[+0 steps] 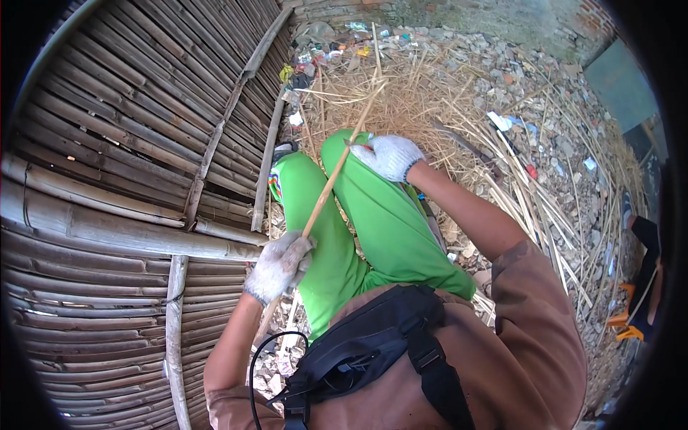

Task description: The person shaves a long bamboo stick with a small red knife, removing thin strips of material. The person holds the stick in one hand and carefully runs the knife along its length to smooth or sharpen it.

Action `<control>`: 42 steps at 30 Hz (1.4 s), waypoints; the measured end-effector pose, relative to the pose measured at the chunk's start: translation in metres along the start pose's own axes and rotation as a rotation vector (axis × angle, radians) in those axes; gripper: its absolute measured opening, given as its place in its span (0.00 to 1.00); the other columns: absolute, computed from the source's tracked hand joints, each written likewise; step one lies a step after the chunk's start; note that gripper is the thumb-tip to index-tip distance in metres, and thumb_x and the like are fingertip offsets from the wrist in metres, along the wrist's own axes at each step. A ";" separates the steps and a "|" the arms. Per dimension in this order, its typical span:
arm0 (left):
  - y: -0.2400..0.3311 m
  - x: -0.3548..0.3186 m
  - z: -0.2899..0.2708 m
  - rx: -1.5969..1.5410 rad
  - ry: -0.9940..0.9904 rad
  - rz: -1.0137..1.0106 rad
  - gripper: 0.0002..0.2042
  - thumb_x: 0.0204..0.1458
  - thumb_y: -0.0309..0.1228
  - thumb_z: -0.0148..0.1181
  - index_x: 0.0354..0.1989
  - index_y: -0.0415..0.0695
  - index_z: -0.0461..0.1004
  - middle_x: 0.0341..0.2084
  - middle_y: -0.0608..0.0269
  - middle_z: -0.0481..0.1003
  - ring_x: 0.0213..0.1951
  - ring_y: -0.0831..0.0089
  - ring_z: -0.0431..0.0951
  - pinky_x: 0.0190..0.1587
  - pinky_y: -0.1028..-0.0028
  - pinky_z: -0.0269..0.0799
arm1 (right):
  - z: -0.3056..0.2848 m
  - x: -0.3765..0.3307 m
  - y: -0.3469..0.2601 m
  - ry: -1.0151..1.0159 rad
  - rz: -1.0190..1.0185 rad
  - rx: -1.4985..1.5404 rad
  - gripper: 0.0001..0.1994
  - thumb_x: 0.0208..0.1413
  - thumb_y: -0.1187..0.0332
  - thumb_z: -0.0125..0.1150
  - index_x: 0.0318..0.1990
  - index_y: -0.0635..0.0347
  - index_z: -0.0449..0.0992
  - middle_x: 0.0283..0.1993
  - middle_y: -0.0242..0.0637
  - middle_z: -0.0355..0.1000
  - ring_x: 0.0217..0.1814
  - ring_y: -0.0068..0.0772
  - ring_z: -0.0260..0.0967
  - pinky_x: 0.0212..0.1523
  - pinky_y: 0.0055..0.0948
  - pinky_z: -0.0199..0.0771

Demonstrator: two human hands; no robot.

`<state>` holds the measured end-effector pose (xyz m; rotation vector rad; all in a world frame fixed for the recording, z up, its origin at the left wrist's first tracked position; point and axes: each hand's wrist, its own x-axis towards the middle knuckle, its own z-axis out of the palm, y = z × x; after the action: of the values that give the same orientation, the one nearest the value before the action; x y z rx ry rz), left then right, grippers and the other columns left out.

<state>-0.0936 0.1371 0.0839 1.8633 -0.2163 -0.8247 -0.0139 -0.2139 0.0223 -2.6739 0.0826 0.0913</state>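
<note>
A long, thin bamboo strip (326, 192) slants across my green-trousered legs, from beside my left hip to beyond my knees. My left hand (281, 266), in a whitish knit glove, is closed around its lower part. My right hand (390, 157), gloved the same way, rests over my right knee with fingers curled beside the strip. A small dark and reddish bit shows at its fingertips against the strip; what it belongs to is mostly hidden by the glove. Past the knees, the strip's far end is frayed into thin slivers.
A bamboo slat wall (122, 136) rises close on my left. Ahead lie straw-like shavings (408, 93) over rubble with scattered litter. Long split bamboo strips (537, 208) lie on the right. At the far right edge, another person's dark-clothed leg (647, 236) shows near an orange object (625, 322).
</note>
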 end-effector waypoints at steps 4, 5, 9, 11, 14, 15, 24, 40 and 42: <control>-0.011 -0.047 -0.002 -0.014 0.019 -0.056 0.17 0.75 0.42 0.54 0.50 0.39 0.76 0.21 0.71 0.69 0.14 0.83 0.64 0.16 0.77 0.57 | 0.003 -0.005 -0.007 0.007 -0.016 -0.003 0.41 0.71 0.30 0.43 0.45 0.64 0.88 0.46 0.60 0.85 0.50 0.62 0.85 0.53 0.60 0.82; -0.019 -0.058 -0.001 -0.007 0.009 -0.064 0.17 0.75 0.42 0.54 0.50 0.39 0.76 0.21 0.71 0.69 0.14 0.83 0.64 0.16 0.77 0.57 | 0.002 -0.004 -0.007 0.006 -0.034 -0.009 0.41 0.71 0.30 0.43 0.45 0.64 0.87 0.46 0.60 0.85 0.50 0.62 0.85 0.53 0.60 0.83; -0.031 -0.115 0.002 -0.163 0.049 -0.191 0.18 0.76 0.43 0.53 0.53 0.38 0.73 0.20 0.73 0.67 0.13 0.84 0.63 0.14 0.79 0.57 | -0.007 -0.014 -0.011 0.004 0.006 0.009 0.40 0.71 0.29 0.41 0.48 0.58 0.88 0.49 0.60 0.84 0.52 0.61 0.85 0.54 0.60 0.83; -0.041 -0.142 0.007 -0.155 0.127 -0.330 0.15 0.76 0.40 0.51 0.52 0.38 0.73 0.21 0.71 0.68 0.13 0.83 0.64 0.13 0.78 0.58 | -0.005 -0.013 -0.006 0.024 0.003 0.016 0.40 0.71 0.29 0.41 0.48 0.57 0.88 0.49 0.60 0.84 0.52 0.61 0.85 0.54 0.59 0.83; -0.061 -0.169 0.006 -0.170 0.071 -0.176 0.12 0.73 0.32 0.48 0.53 0.36 0.72 0.20 0.70 0.68 0.12 0.81 0.63 0.12 0.77 0.57 | -0.002 -0.013 -0.005 0.026 -0.001 0.003 0.39 0.71 0.30 0.41 0.49 0.56 0.88 0.50 0.60 0.84 0.53 0.61 0.84 0.55 0.59 0.82; -0.065 -0.168 0.007 -0.178 0.075 -0.181 0.12 0.73 0.32 0.48 0.53 0.36 0.72 0.20 0.70 0.68 0.12 0.81 0.63 0.12 0.77 0.57 | -0.001 -0.014 -0.005 0.017 0.007 -0.010 0.39 0.72 0.30 0.42 0.49 0.56 0.87 0.50 0.60 0.84 0.53 0.61 0.84 0.56 0.59 0.82; -0.018 -0.048 0.020 -0.385 -0.015 -0.095 0.16 0.75 0.41 0.54 0.51 0.37 0.74 0.18 0.71 0.66 0.10 0.81 0.59 0.12 0.77 0.55 | 0.003 -0.001 -0.003 0.013 -0.027 0.034 0.41 0.72 0.31 0.41 0.45 0.62 0.88 0.48 0.62 0.84 0.51 0.64 0.84 0.55 0.60 0.81; 0.027 0.050 0.010 -0.220 -0.044 -0.076 0.12 0.75 0.38 0.54 0.47 0.39 0.74 0.20 0.71 0.68 0.09 0.82 0.59 0.09 0.76 0.54 | 0.013 0.008 0.000 -0.019 -0.021 0.043 0.42 0.71 0.29 0.40 0.47 0.64 0.86 0.50 0.62 0.84 0.53 0.63 0.83 0.57 0.60 0.81; 0.018 0.026 0.007 -0.252 -0.050 -0.105 0.12 0.75 0.38 0.54 0.47 0.39 0.74 0.19 0.72 0.67 0.09 0.82 0.59 0.10 0.76 0.54 | 0.009 0.003 -0.002 -0.035 0.000 0.048 0.42 0.72 0.29 0.40 0.48 0.63 0.86 0.50 0.62 0.84 0.53 0.63 0.83 0.57 0.60 0.81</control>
<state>-0.0747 0.1107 0.0869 1.6287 -0.0432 -0.9266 -0.0116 -0.2083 0.0154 -2.6229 0.0731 0.1344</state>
